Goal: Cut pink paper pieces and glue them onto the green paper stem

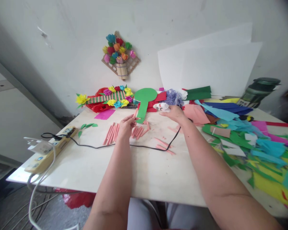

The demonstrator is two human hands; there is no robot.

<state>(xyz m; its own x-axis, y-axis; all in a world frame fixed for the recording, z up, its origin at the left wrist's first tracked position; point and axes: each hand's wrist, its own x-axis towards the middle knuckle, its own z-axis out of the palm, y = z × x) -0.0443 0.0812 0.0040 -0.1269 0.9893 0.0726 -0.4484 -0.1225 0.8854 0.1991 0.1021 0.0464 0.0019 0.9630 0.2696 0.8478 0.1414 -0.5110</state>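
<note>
My left hand pinches a thin pink paper roll at the foot of a green paper cutout, a disc with a long stem lying on the white table. My right hand is closed round a small white tool, probably a glue gun, whose black cord runs back across the table. More pink paper rolls lie in rows beside and under my left hand.
A power strip with plugs sits at the table's left edge. Coloured paper scraps cover the right side. Paper-flower crafts lie at the back, another hangs on the wall. White sheets and a dark green jar stand behind.
</note>
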